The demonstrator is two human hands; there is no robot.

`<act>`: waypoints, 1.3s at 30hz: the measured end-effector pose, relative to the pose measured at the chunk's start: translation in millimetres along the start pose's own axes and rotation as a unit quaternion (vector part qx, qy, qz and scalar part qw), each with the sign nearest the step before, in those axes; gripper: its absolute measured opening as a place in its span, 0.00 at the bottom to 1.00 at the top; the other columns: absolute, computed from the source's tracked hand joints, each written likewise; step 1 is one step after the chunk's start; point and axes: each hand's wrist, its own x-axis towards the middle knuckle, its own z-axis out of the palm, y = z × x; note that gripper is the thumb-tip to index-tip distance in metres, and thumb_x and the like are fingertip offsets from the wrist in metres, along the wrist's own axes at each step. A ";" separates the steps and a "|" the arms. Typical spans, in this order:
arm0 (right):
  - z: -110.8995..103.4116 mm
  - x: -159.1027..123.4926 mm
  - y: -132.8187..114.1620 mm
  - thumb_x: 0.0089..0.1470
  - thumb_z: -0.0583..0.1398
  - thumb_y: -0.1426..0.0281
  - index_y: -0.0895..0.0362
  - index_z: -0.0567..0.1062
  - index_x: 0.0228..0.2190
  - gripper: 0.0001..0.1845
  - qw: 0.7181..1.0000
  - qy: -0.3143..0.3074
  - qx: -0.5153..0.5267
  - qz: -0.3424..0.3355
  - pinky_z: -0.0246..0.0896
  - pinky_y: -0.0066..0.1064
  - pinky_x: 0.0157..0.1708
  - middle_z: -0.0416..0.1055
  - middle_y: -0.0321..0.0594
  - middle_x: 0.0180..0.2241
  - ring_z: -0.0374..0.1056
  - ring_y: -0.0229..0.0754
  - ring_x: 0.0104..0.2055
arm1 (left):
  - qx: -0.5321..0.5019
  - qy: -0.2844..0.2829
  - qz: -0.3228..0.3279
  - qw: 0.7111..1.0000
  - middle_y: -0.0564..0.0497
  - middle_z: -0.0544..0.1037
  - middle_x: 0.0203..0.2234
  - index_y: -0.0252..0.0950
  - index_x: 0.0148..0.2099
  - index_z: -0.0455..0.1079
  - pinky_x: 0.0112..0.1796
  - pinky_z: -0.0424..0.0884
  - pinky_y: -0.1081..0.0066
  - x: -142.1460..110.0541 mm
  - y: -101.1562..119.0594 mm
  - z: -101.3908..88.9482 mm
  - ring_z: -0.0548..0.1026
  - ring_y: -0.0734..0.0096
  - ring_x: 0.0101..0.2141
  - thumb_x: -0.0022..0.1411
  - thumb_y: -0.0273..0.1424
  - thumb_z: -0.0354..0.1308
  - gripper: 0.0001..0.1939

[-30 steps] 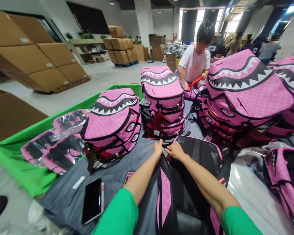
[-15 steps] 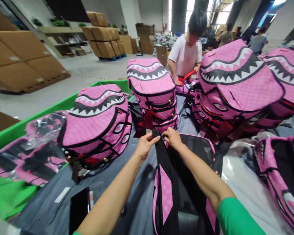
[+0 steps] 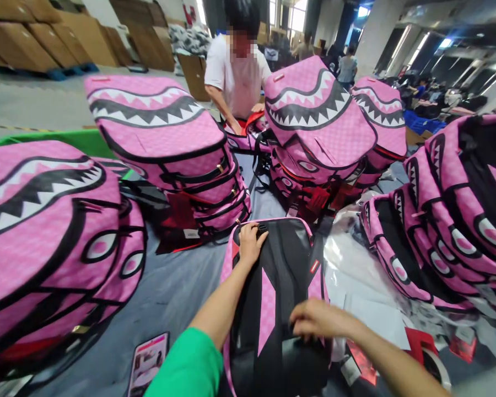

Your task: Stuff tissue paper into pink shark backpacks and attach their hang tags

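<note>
A pink and black backpack lies back-side up on the grey table in front of me. My left hand grips its top edge near the carry handle, fingers closed on it. My right hand rests lower down on the backpack's black shoulder straps, fingers curled onto them. Both my sleeves are green.
Stacks of pink shark-mouth backpacks stand at the left, centre, centre right and far right. A person in a white shirt works at the far end. A printed card and clear plastic wrap lie on the table. Cardboard boxes stand behind.
My right hand has let go of the top of the backpack and come down to its straps. My left hand stays at the top. The view has swung to the right and closer.
</note>
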 end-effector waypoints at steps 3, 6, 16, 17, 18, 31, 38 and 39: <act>-93.7 13.8 14.7 0.61 0.58 0.64 0.55 0.75 0.31 0.10 0.921 0.348 -0.119 0.125 0.65 0.27 0.34 0.76 0.36 0.26 0.74 0.40 0.30 | 0.048 0.027 0.002 0.998 0.36 0.72 0.50 0.34 0.45 0.71 0.61 0.60 0.45 -8.4 -1.8 10.7 0.67 0.46 0.57 0.61 0.32 0.60 0.11; -160.9 49.7 34.9 0.62 0.57 0.57 0.58 0.74 0.32 0.17 0.868 0.439 -0.127 0.193 0.65 0.33 0.34 0.75 0.43 0.25 0.74 0.47 0.31 | 0.093 0.032 0.024 0.995 0.30 0.67 0.58 0.28 0.58 0.65 0.63 0.56 0.45 -10.4 12.3 6.7 0.62 0.43 0.61 0.61 0.30 0.61 0.24; -110.1 60.5 33.2 0.56 0.56 0.57 0.54 0.71 0.36 0.14 0.847 0.512 -0.130 0.061 0.66 0.30 0.35 0.77 0.40 0.31 0.75 0.44 0.34 | 0.060 -0.285 0.236 0.927 0.45 0.78 0.50 0.38 0.51 0.73 0.56 0.67 0.62 -34.4 64.1 77.3 0.71 0.60 0.54 0.59 0.25 0.61 0.16; -98.3 53.5 32.5 0.55 0.57 0.57 0.53 0.71 0.35 0.14 0.852 0.506 -0.129 0.032 0.66 0.30 0.33 0.76 0.38 0.29 0.75 0.43 0.31 | 0.053 -0.290 0.236 0.926 0.45 0.79 0.48 0.37 0.49 0.74 0.54 0.68 0.63 -36.7 63.6 85.5 0.72 0.60 0.52 0.59 0.25 0.61 0.15; -87.3 47.8 32.3 0.54 0.57 0.57 0.53 0.70 0.34 0.13 0.856 0.501 -0.126 0.009 0.65 0.30 0.30 0.75 0.37 0.27 0.74 0.43 0.28 | 0.047 -0.292 0.234 0.926 0.46 0.80 0.45 0.37 0.46 0.75 0.52 0.68 0.64 -38.7 62.3 91.9 0.73 0.61 0.50 0.59 0.25 0.60 0.12; -75.4 -24.1 -6.1 0.53 0.59 0.59 0.54 0.73 0.30 0.12 0.821 0.557 -0.105 -0.068 0.57 0.25 0.19 0.66 0.29 0.16 0.61 0.35 0.16 | -0.001 -0.205 0.171 0.964 0.46 0.81 0.43 0.37 0.47 0.76 0.50 0.72 0.65 -56.2 73.4 86.1 0.77 0.62 0.46 0.65 0.27 0.56 0.11; -148.1 -2.5 -48.3 0.50 0.65 0.62 0.57 0.73 0.27 0.11 0.896 0.391 -0.166 -0.127 0.56 0.25 0.27 0.69 0.31 0.20 0.66 0.35 0.24 | -0.005 -0.201 0.196 0.960 0.46 0.80 0.48 0.38 0.53 0.74 0.57 0.68 0.60 -33.9 116.4 45.2 0.75 0.59 0.52 0.62 0.28 0.59 0.16; -155.0 3.6 -53.3 0.51 0.66 0.62 0.58 0.73 0.29 0.12 0.908 0.369 -0.152 -0.128 0.56 0.25 0.27 0.69 0.30 0.20 0.66 0.35 0.24 | 0.000 -0.197 0.179 0.964 0.46 0.81 0.45 0.37 0.51 0.75 0.54 0.69 0.60 -34.3 114.7 40.4 0.77 0.60 0.48 0.63 0.26 0.56 0.15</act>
